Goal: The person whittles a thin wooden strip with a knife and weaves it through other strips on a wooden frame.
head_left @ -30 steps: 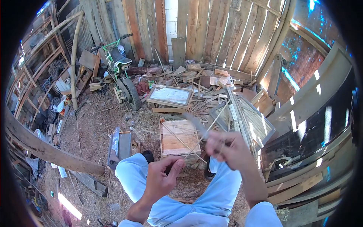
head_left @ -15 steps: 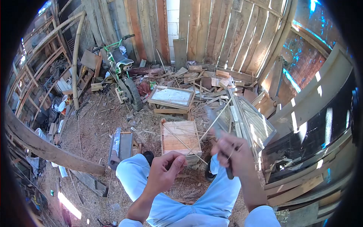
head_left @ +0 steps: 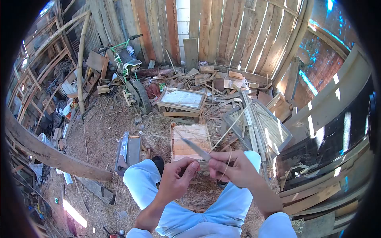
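A: Looking down at two bare hands over a sawdust-strewn dirt floor (head_left: 97, 131); holding what in the right one, then?

B: Holding a long grey-bladed knife (head_left: 195, 148) in the right hand (head_left: 234, 168); grip closed around the handle end, blade slanting up and away toward the left; also got a thin pale curled strip (head_left: 229, 158) looping right by those fingers, honestly no telling if pinched or just touching.

A: And the left hand (head_left: 176, 178)?

B: Pretty narrow grip; thumb tip up against the curled fingers, just beside the right hand; can't tell about anything tiny in between, way too small to make out.

A: Cool; and around the knife?

B: Seen from above, overlapping a shallow square light-wood box (head_left: 191, 133) beyond the hands; then a long thin pale stick (head_left: 234, 125) running diagonally up to the right from near the right hand.

A: Anything by the knees?

B: Yep; by the left knee, a handsaw with a shiny blade and brown handle (head_left: 122, 162), lying on a dark grey rectangular board (head_left: 134, 150); farther back, a wood-framed panel with a whitish face (head_left: 181, 98), plus a messy heap of wood offcuts (head_left: 216, 83) near a green-framed motorbike (head_left: 129, 63).
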The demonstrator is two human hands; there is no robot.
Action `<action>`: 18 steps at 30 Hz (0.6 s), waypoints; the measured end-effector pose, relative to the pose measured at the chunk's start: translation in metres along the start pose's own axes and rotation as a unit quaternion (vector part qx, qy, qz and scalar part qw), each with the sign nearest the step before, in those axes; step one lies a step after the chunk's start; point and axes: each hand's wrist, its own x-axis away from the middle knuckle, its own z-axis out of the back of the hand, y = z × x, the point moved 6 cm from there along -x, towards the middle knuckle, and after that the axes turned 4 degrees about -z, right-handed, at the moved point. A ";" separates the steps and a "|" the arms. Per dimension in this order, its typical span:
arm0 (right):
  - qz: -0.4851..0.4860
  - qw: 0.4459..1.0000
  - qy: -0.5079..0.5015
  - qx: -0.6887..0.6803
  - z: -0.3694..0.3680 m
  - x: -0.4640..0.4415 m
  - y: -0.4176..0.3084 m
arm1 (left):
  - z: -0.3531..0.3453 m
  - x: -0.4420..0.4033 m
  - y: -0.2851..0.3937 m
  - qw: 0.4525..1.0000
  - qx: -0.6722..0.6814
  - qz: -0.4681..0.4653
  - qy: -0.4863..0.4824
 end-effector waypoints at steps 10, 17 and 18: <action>0.053 0.992 0.104 -0.053 0.047 0.014 -0.042 | 0.011 0.009 -0.017 0.998 0.031 0.039 -0.046; 0.048 0.990 0.114 -0.066 0.062 0.016 -0.059 | 0.013 0.005 -0.012 0.998 0.038 0.033 -0.040; 0.049 0.990 0.113 -0.065 0.063 0.016 -0.059 | 0.013 0.005 -0.012 0.998 0.028 0.028 -0.049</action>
